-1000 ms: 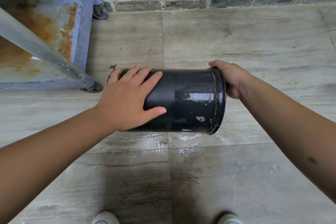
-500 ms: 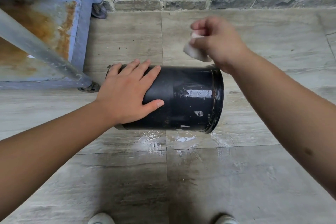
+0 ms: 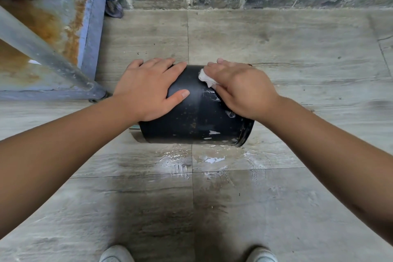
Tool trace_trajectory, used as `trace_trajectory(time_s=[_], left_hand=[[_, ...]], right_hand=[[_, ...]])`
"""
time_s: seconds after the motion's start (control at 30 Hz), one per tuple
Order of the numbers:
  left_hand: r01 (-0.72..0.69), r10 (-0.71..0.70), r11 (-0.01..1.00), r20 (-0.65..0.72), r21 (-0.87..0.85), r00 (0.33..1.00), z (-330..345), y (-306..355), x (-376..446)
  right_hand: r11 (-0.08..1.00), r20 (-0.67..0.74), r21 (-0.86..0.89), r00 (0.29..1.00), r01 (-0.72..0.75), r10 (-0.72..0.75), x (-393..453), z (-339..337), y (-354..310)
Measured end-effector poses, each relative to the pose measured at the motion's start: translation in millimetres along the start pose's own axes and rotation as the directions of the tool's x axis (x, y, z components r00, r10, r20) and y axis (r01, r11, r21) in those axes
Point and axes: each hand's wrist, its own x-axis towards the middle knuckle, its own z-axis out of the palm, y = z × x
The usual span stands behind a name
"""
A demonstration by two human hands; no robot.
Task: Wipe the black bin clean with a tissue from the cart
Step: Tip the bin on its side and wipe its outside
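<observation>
Now | left hand (image 3: 146,89) steadies black bin (image 3: 197,121) | right hand (image 3: 240,89) presses tissue (image 3: 207,77)

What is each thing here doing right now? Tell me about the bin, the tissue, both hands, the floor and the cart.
Bin: lying on its side on the floor, wet and spotty.
Tissue: crumpled, pressed on the bin under the right hand.
Left hand: flat on the bin, steadying it.
Right hand: pressing the tissue against the bin.
Floor: wet, with a puddle by the bin.
Cart: rusty, standing to the left.
</observation>
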Motion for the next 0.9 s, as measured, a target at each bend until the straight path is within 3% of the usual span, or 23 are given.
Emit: trace_trajectory(time_s=[0.13, 0.3, 0.57, 0.67, 0.73, 0.8, 0.9], left_hand=[[-0.008, 0.009, 1.000, -0.027, 0.011, 1.000, 3, -1, 2], [-0.016, 0.016, 1.000, -0.039, -0.009, 0.999, 2, -3, 7], [-0.024, 0.024, 0.999, -0.023, -0.035, 0.999, 2, -8, 16], [-0.017, 0.015, 0.999, -0.048, -0.035, 0.999, -1, -10, 21], [0.012, -0.012, 1.000, -0.089, -0.006, 0.996, 0, -8, 22], [0.069, -0.070, 0.998, -0.103, -0.013, 0.992, 4, 0, 22], [0.119, -0.123, 0.992, -0.090, -0.051, 0.988, 11, 10, 22]], right_hand=[[0.983, -0.169, -0.174, 0.982, 0.054, -0.083, -31, 17, 1], [0.942, -0.344, -0.304, 0.906, 0.141, -0.246, -60, 50, -2], [0.891, -0.241, -0.380, 0.903, 0.249, -0.355, -85, 80, -3], [0.908, -0.178, -0.288, 0.915, 0.303, -0.362, -85, 69, -3], [0.967, -0.240, -0.017, 0.937, 0.256, -0.252, -80, 55, -5], [0.941, -0.362, 0.318, 0.932, 0.116, 0.007, -70, 35, -7], [0.851, -0.511, 0.522, 0.780, -0.051, 0.360, -40, 7, -1]])
